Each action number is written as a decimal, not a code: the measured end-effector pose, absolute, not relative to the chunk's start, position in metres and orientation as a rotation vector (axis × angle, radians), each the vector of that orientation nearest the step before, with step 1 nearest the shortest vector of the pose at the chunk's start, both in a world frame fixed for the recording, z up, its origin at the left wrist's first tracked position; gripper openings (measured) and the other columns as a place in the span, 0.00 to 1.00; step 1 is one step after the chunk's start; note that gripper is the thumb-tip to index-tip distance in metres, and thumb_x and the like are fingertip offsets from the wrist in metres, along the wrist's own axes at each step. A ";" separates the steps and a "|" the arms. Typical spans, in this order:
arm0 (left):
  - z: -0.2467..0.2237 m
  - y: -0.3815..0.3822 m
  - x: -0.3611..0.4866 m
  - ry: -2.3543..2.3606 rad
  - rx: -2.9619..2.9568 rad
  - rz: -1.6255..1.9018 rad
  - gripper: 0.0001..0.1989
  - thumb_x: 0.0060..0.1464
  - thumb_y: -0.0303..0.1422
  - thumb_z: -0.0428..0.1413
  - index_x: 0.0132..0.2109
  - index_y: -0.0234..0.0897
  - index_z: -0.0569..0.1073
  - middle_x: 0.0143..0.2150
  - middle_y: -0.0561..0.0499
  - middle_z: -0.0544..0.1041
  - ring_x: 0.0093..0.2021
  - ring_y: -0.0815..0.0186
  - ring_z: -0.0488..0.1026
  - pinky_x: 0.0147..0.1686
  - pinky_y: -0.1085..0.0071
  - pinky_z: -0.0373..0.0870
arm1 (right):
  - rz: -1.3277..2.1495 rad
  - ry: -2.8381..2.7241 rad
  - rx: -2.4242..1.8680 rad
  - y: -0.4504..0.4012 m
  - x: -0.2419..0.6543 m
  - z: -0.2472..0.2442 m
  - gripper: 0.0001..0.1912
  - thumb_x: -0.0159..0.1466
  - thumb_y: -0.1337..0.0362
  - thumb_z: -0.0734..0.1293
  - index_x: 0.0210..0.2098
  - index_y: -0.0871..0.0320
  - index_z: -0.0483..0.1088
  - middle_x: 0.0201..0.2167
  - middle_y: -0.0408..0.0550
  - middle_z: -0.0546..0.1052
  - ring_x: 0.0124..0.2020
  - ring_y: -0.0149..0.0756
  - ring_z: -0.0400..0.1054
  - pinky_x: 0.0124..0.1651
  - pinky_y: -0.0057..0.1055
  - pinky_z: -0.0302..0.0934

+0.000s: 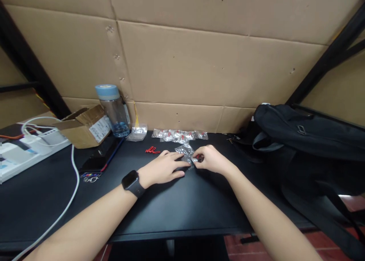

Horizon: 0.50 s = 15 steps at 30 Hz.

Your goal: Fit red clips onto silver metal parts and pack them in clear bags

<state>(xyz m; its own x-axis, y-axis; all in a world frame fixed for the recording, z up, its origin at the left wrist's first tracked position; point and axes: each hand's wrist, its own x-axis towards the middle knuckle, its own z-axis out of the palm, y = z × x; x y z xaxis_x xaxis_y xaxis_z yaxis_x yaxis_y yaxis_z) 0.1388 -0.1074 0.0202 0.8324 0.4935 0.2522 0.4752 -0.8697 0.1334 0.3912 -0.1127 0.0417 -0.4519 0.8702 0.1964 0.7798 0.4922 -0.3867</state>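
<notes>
A wall of tan cardboard (182, 71) rises behind a black tabletop (171, 211), its panels marked by creases, seams and small holes. 2 dark metal posts frame it, the left post (28, 59) and the right post (327, 59), both slanting in this view; a thinner bar meets each. More cardboard shows beyond them. Under the table's front edge, red floor tiles (251, 256) with pale joints are visible. Soft light leaves a dull sheen on the tabletop's middle.
</notes>
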 end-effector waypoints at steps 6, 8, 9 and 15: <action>0.021 -0.108 0.139 0.784 2.942 0.406 0.21 0.65 0.48 0.50 0.62 0.57 0.69 0.67 0.44 0.66 0.62 0.52 0.67 0.56 0.56 0.59 | 0.351 -2.534 -1.287 -0.114 0.400 0.048 0.12 0.54 0.69 0.72 0.39 0.54 0.81 0.36 0.47 0.82 0.35 0.38 0.74 0.42 0.29 0.63; 0.021 -0.108 0.139 0.790 2.949 0.380 0.21 0.65 0.48 0.50 0.63 0.56 0.68 0.67 0.43 0.66 0.63 0.52 0.66 0.56 0.56 0.59 | 0.396 -2.558 -1.297 -0.114 0.404 0.050 0.14 0.54 0.69 0.73 0.40 0.53 0.81 0.36 0.47 0.81 0.35 0.38 0.73 0.41 0.29 0.62; 0.021 -0.108 0.140 0.792 2.953 0.373 0.22 0.65 0.48 0.50 0.63 0.56 0.68 0.67 0.43 0.66 0.63 0.52 0.66 0.57 0.56 0.59 | 0.418 -2.564 -1.306 -0.115 0.405 0.052 0.15 0.54 0.68 0.74 0.41 0.53 0.81 0.36 0.46 0.81 0.35 0.38 0.73 0.41 0.29 0.62; 0.021 -0.108 0.140 0.790 2.955 0.376 0.22 0.64 0.46 0.52 0.64 0.58 0.67 0.66 0.43 0.66 0.63 0.51 0.66 0.56 0.56 0.59 | 0.582 -2.564 -1.387 -0.120 0.409 0.059 0.15 0.53 0.65 0.75 0.41 0.51 0.82 0.33 0.46 0.81 0.35 0.38 0.71 0.39 0.29 0.62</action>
<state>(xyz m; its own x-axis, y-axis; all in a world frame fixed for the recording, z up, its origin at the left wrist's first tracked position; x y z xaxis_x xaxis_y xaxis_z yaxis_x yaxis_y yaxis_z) 0.1397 -0.1081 0.0207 0.8390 0.4983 0.2187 0.4837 -0.8670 0.1197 0.4088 -0.1199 0.0587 -0.5537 0.8319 -0.0365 0.7661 0.4918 -0.4137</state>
